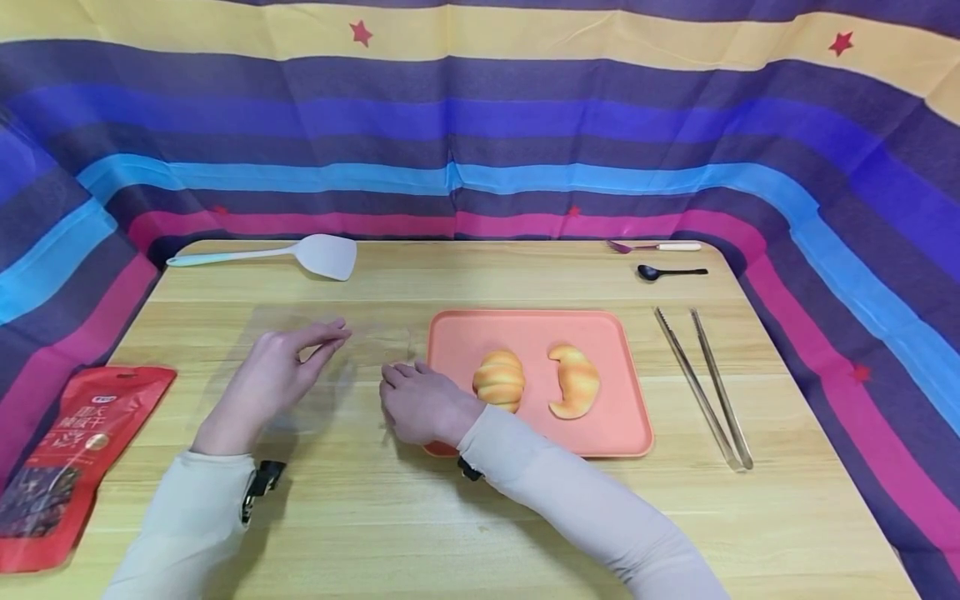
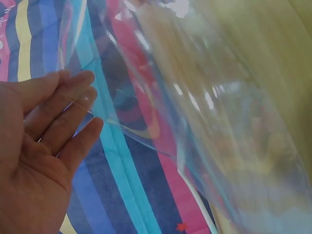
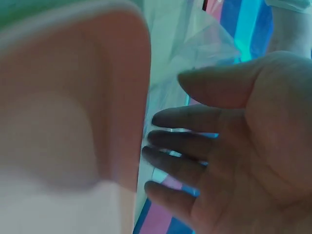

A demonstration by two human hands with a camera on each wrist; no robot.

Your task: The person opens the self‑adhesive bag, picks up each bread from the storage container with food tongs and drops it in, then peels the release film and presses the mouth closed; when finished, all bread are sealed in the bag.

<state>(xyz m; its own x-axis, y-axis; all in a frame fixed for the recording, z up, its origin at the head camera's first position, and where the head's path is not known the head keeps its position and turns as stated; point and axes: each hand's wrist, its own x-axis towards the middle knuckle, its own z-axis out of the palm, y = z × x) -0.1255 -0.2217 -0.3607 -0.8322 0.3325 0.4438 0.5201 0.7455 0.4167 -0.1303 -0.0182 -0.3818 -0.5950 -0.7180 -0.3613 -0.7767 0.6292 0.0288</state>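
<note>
I see my left hand (image 1: pixel 273 379) open, fingertips touching a clear plastic bag (image 2: pixel 204 112); my right hand (image 1: pixel 420 404) rests open beside the orange tray (image 1: pixel 540 329).

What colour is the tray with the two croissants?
Salmon pink tray, clearest in the head view.

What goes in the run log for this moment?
left hand: touching clear bag | right hand: on bag by tray | two croissants on tray

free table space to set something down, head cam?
Bare wood along the near edge, below the orange tray and tongs, and mid-back between spatula and fork. Crowded: clear plastic bag under both hands, left of tray.
</note>
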